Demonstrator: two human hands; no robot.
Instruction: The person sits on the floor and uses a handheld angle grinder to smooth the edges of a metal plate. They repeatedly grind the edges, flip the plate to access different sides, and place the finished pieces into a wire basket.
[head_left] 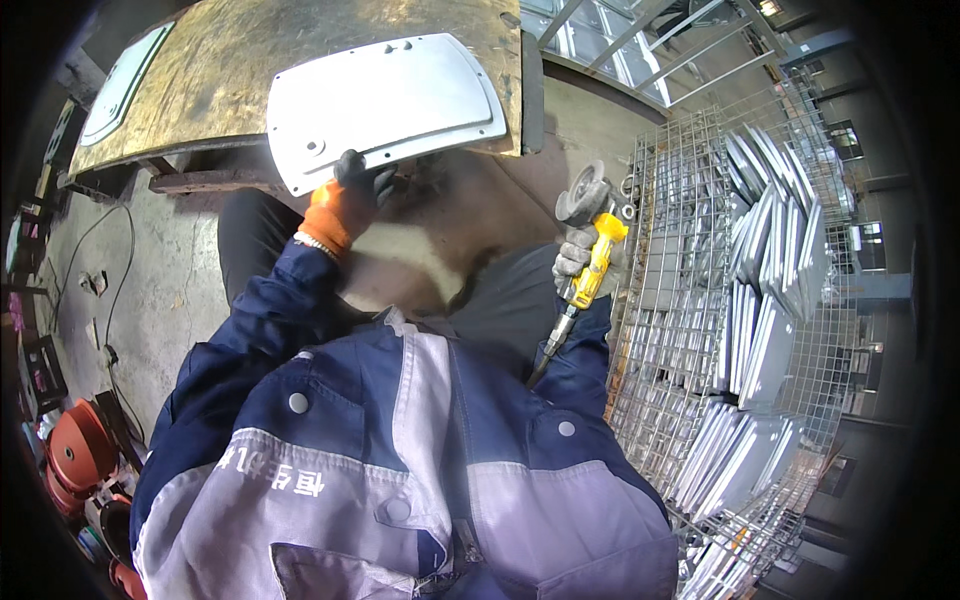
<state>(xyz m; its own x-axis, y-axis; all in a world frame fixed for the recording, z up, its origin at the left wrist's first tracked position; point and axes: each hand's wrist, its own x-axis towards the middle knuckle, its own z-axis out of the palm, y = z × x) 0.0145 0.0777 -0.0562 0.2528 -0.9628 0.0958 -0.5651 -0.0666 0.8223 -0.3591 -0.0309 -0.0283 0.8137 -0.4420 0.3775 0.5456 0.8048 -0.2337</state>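
The left hand (352, 195), in an orange-cuffed dark work glove, is clamped on the lower edge of a flat, pale grey metal plate with rounded corners (385, 105), fingers curled over the rim near its bottom left corner. The plate lies tilted on a worn, yellowish wooden table (230, 70) and juts past the table's near edge — its upper part rests on the board, its lower edge hangs free where the hand grips it. A few small holes and studs show along the plate's top and lower left. The right hand (578, 255), in a grey glove, is closed around the yellow handle of a pneumatic grinder (592, 240), whose round grey head points up and away from the body, well apart from the plate; a dark hose runs down from the handle's end toward the blue and lilac work jacket (400, 460). Just beside the right hand stands a wire mesh cage (680, 330) holding many more grey plates of the same kind (775, 250), stacked on edge in leaning rows. At the far left of the table lies another flat light-rimmed panel (120, 85), and on the concrete floor at lower left sit red round discs (78, 450).
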